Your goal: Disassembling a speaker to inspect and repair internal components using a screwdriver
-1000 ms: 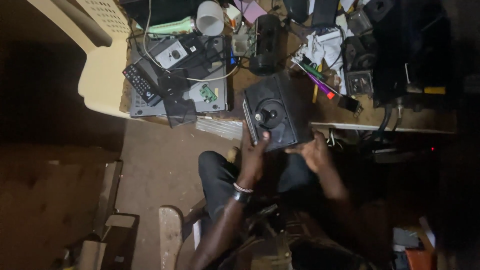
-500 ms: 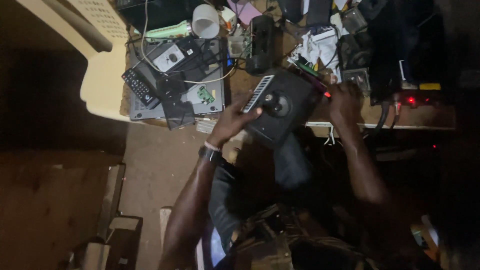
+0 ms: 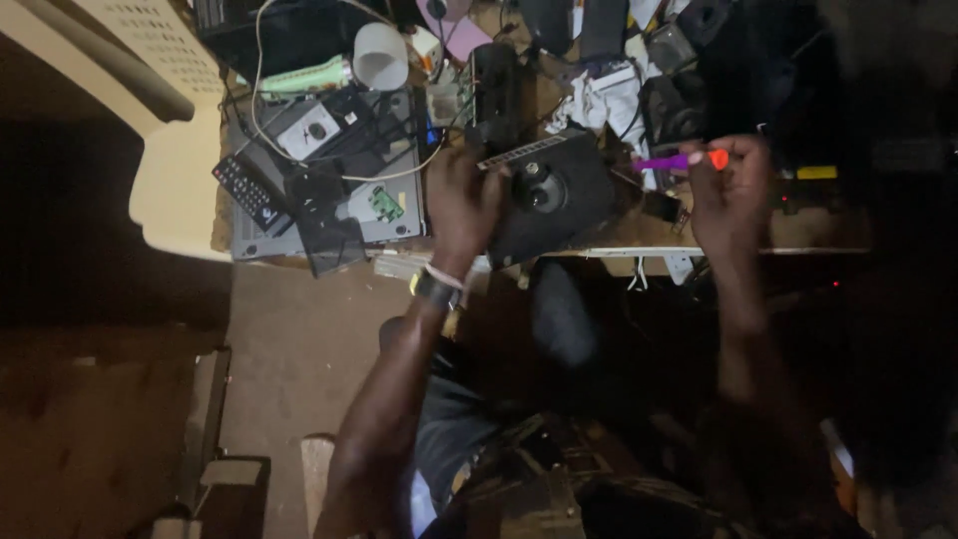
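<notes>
Dim, perhaps slightly blurred; dark edges

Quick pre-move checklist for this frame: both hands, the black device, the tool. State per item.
1. Left hand steadies the black boxy device with a round central part: ok, grip on its left edge.
2. Right hand holds the screwdriver with purple and orange handle: ok.
3. Tool tip condition: cannot tell, hidden.
4. Device fully supported on the cluttered wooden bench: cannot tell, it reaches the front edge.
5. Lighting: not ok, dim.
6. Loose white cable clear of the device: ok.
</notes>
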